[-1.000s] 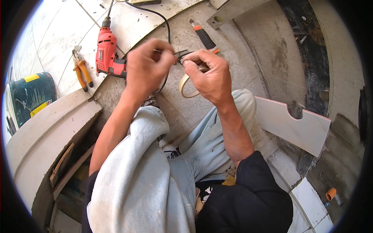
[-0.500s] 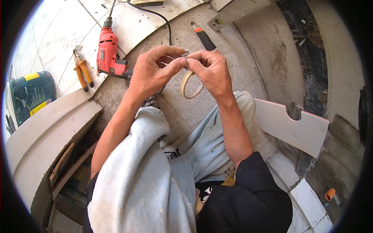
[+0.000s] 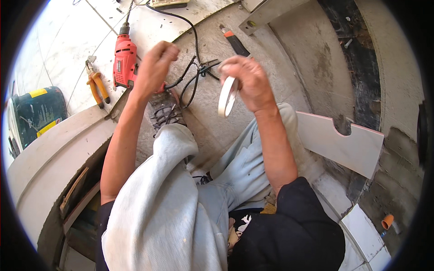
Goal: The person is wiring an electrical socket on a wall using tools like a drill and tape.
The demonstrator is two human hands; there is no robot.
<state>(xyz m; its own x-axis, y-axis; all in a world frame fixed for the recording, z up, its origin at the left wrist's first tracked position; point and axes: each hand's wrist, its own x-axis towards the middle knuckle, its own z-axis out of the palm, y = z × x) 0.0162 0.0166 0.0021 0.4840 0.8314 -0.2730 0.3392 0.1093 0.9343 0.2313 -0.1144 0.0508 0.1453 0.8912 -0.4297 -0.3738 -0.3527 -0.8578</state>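
Observation:
My left hand [image 3: 153, 67] is raised beside the drill's handle, fingers curled and pinched; whatever they hold, if anything, is too small to make out. In my right hand [image 3: 248, 83] is a pale tape roll [image 3: 224, 104], hanging on edge, the fingers smeared by motion. Between my hands, black cords with a knotted junction [image 3: 202, 70] lie over the floor above my shoe [image 3: 165, 113]. A red drill [image 3: 124, 58] with a long bit lies on the left, and orange-handled pliers [image 3: 96, 86] beside it. An orange-and-black utility knife [image 3: 235, 43] lies beyond my right hand.
A dark green container [image 3: 36, 108] stands at the far left beside a white ledge [image 3: 58, 144]. A metal level [image 3: 262, 18] lies at the top right. A cut tile with a notch [image 3: 325, 140] leans at the right, near an orange pipe end [image 3: 387, 221].
My hands have separated: the left has moved up and away to the left, uncovering the cord junction. The tape roll in my right hand has turned more upright.

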